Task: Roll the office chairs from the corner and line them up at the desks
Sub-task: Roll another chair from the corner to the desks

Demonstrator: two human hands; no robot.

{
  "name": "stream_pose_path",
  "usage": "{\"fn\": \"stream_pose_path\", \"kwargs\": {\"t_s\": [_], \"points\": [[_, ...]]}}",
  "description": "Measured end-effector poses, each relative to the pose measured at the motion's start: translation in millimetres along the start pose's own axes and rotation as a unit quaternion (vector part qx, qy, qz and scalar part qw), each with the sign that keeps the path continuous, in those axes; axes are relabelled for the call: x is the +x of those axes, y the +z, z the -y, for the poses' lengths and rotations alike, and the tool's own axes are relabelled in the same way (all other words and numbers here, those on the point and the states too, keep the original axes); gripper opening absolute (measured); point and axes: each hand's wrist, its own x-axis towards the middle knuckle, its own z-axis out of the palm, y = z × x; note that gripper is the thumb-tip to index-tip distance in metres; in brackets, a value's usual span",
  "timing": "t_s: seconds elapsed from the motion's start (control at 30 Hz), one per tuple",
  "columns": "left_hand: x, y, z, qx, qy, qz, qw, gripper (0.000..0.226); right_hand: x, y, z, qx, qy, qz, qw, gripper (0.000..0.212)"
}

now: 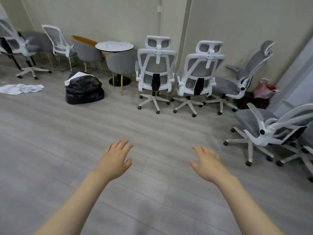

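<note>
**At the corner: chairs parked, both hands empty**

Head view. Against the far wall two chairs stand side by side with their backs to the camera: left chair (156,72), mid chair (201,75). Just right of them a third chair (240,77) sits side-on, and a fourth chair (271,131) stands nearer along the right edge, its base crowding another base behind it. No desks in frame.

Left hand (115,160) and right hand (207,164) are stretched forward over bare floor (67,141), palms down, fingers (122,145) loosely spread, holding nothing, well apart from any chair.

Handling, as I judge it: mesh backs on stiff white plastic frames, five-star castor bases, moderate weight. They should roll easily on this smooth plank floor, but will swivel and wander if pushed off-centre. Best hold looks like the top rail of the back frame, both hands, below the headrest; the headrest stem and flip-up armrests look pivoted and poor for steering.

A bag (83,89) and a table (114,46) sit left of the row; steer wide.
</note>
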Motion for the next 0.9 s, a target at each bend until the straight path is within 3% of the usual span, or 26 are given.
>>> {"fn": "stream_pose_path", "kwargs": {"t_s": [0.23, 0.47, 0.73, 0.9], "points": [[117, 14, 9, 0.009, -0.018, 0.008, 1.0, 0.057, 125, -19, -34, -0.01, -0.014, 0.022, 1.0, 0.058], [269, 28, 66, 0.004, -0.029, -0.01, 1.0, 0.064, 289, -43, -35, -0.022, -0.029, 0.021, 0.999, 0.058], [479, -15, 131, 0.018, -0.011, -0.019, 1.0, 0.05, 476, -134, -44, 0.0, 0.017, -0.035, 0.999, 0.058], [577, -9, 152, 0.019, -0.013, -0.006, 1.0, 0.05, 571, -150, -57, 0.017, 0.034, -0.025, 0.999, 0.059]]}}
